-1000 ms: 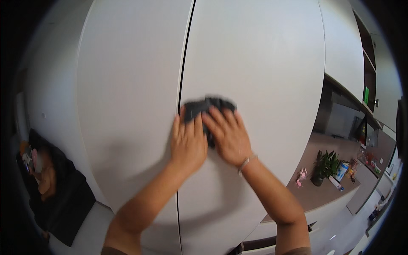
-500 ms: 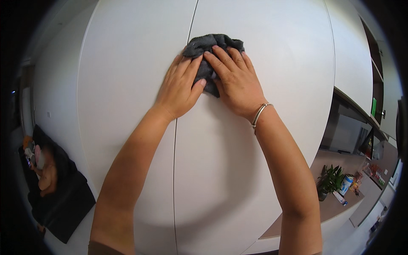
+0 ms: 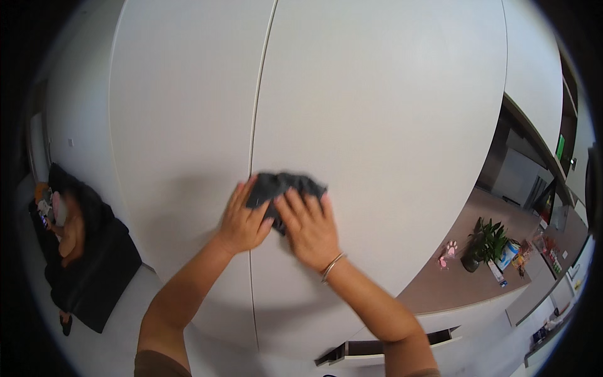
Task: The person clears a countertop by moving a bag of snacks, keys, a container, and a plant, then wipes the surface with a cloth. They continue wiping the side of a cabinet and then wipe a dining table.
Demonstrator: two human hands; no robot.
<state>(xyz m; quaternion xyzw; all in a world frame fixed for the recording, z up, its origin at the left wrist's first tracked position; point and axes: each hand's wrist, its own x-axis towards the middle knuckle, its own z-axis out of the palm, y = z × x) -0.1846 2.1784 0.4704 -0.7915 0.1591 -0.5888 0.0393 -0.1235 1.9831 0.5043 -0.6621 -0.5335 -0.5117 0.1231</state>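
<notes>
A dark grey cloth [image 3: 276, 186] lies bunched against the tall white cabinet doors [image 3: 402, 113], across the upright seam between them. My right hand [image 3: 311, 226] presses on the cloth with its fingers spread over it, holding it to the door; a metal bangle [image 3: 332, 267] circles that wrist. At the cloth's left edge is my left hand [image 3: 242, 223], its fingers and thumb keeping hold of that side. Part of the cloth is hidden beneath both hands.
To the right, a brown-topped low cabinet [image 3: 433, 295] carries a potted plant [image 3: 487, 242], pink paw-shaped items [image 3: 448, 254] and a blue-and-white container [image 3: 507, 254]. Below it an open drawer [image 3: 370, 349] juts out. A person [image 3: 72, 229] sits on a black sofa [image 3: 103, 270] at the left.
Both hands have moved the cloth down the doors, and slightly left in the picture. The view has shifted too, so the open drawer and pink items now show.
</notes>
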